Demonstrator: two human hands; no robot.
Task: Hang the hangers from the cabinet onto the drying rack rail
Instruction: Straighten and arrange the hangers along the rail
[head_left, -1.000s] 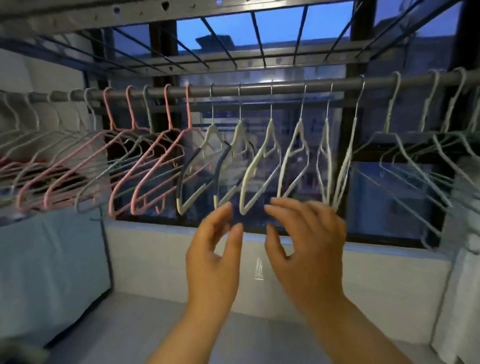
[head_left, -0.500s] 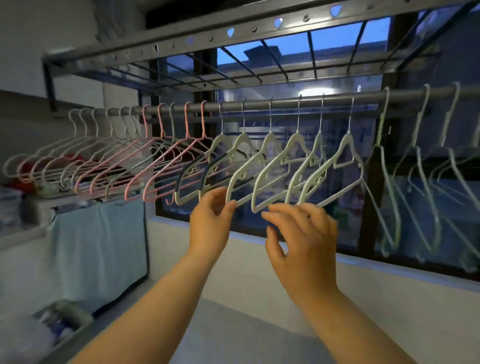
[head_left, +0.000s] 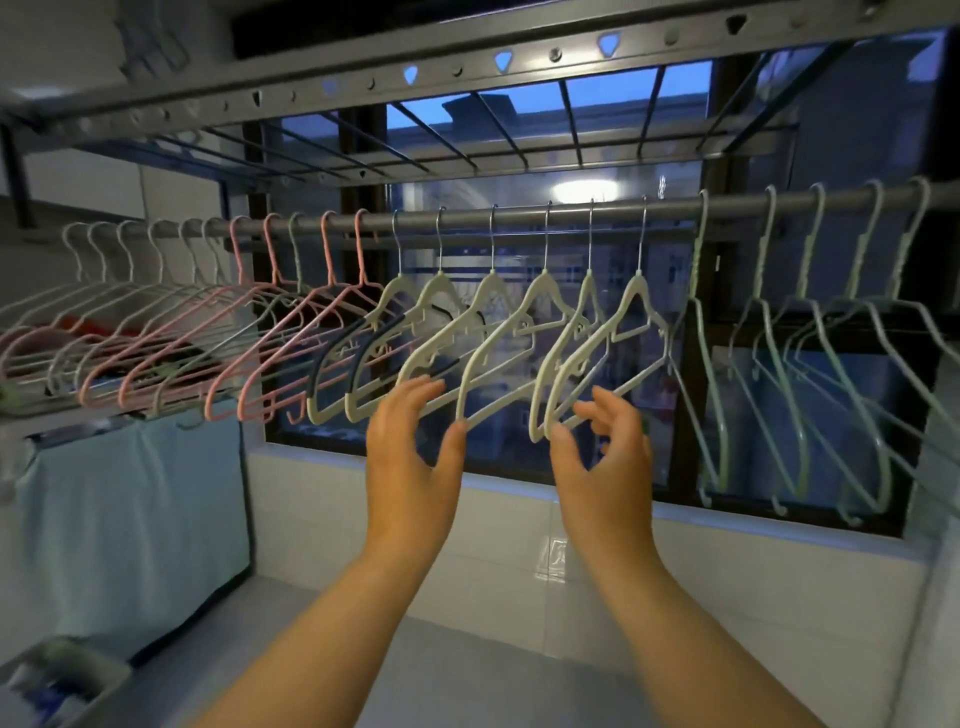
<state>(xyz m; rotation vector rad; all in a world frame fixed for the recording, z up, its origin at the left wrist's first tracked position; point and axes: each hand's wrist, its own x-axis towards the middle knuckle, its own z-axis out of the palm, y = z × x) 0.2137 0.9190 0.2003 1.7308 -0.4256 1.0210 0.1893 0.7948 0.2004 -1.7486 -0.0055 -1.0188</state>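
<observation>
Hangers (head_left: 636, 291) line the rail (head_left: 519, 217) from left to right: pink hangers (head_left: 245, 400) at the left, cream hangers (head_left: 543, 291) in the middle, pale green hangers (head_left: 697, 260) at the right. Your left hand (head_left: 410, 457) is spread, its straight fingers touching a cream hanger's lower bar. Your right hand (head_left: 608, 462) is loosely curled at the low corners of the two rightmost cream hangers; whether it grips them you cannot tell

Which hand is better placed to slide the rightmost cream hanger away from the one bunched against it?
Right. The right hand is directly under the rightmost cream hanger, its thumb by that hanger's lower end. The left hand sits further left, under the middle cream hangers.
</observation>
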